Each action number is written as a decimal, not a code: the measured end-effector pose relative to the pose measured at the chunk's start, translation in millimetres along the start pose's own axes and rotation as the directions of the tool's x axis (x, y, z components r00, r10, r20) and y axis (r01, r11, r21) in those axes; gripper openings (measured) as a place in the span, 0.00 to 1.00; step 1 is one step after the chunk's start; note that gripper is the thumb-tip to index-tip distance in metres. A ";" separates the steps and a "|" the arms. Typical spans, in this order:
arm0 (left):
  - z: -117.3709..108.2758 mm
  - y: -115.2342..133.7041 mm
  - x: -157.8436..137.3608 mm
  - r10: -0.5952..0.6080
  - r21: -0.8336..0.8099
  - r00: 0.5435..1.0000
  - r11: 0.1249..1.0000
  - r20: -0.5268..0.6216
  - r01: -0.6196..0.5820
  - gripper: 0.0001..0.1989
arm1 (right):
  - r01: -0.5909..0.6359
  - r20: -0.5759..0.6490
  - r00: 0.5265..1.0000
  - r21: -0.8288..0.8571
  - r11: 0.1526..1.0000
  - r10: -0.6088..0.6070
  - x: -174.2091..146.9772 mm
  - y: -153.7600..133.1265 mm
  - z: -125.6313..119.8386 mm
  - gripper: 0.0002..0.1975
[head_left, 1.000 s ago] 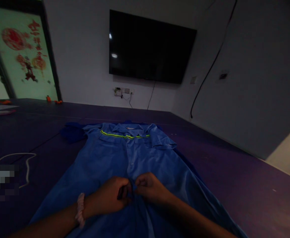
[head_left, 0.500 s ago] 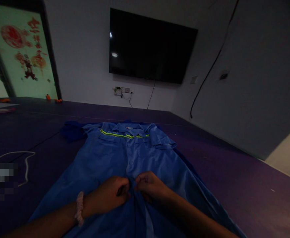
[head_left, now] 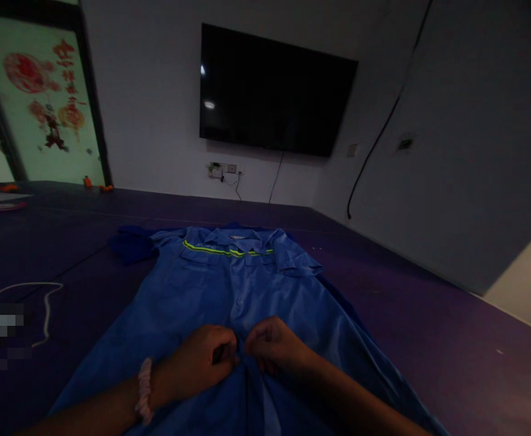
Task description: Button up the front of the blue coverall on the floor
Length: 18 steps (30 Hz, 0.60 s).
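Observation:
A blue short-sleeved shirt (head_left: 187,303) with yellow-green stripes across the chest lies face up, its collar pointing away from me. Both hands meet over the front placket, low on the shirt. My left hand (head_left: 206,354), with a pink scrunchie (head_left: 144,390) at the wrist, pinches the left edge of the placket. Close beside it, my right hand (head_left: 277,348) pinches the other edge. The cloth between my fingertips is lifted a little; any button there is too dark to make out. Higher up the placket a button (head_left: 239,301) shows.
Darker blue cloth (head_left: 131,242) sticks out from under the shirt. The surface below is purple (head_left: 428,339). A white cable (head_left: 47,309) curls at the left. Small orange things (head_left: 106,188) lie by the door (head_left: 42,109). A television (head_left: 274,91) hangs on the far wall.
My view has tilted up very slightly. Both hands stay at the same spot on the placket, with only small finger shifts.

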<state>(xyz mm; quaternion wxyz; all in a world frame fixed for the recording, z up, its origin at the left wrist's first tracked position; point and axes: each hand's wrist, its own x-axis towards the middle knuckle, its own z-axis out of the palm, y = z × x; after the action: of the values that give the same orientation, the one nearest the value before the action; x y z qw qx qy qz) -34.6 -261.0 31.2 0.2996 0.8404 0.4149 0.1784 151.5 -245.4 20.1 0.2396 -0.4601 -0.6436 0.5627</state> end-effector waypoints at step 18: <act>2.8 -1.3 -3.6 0.064 0.102 0.997 0.993 -0.032 -0.061 0.03 | 0.146 0.023 0.989 -0.157 0.977 -0.145 0.1 5.4 0.4 0.04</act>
<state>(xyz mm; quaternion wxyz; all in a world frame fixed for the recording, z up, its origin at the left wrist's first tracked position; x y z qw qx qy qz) -35.9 -264.3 28.0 0.2437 0.8638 0.4020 0.1815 152.9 -245.8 14.8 0.2391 -0.4261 -0.7196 0.4933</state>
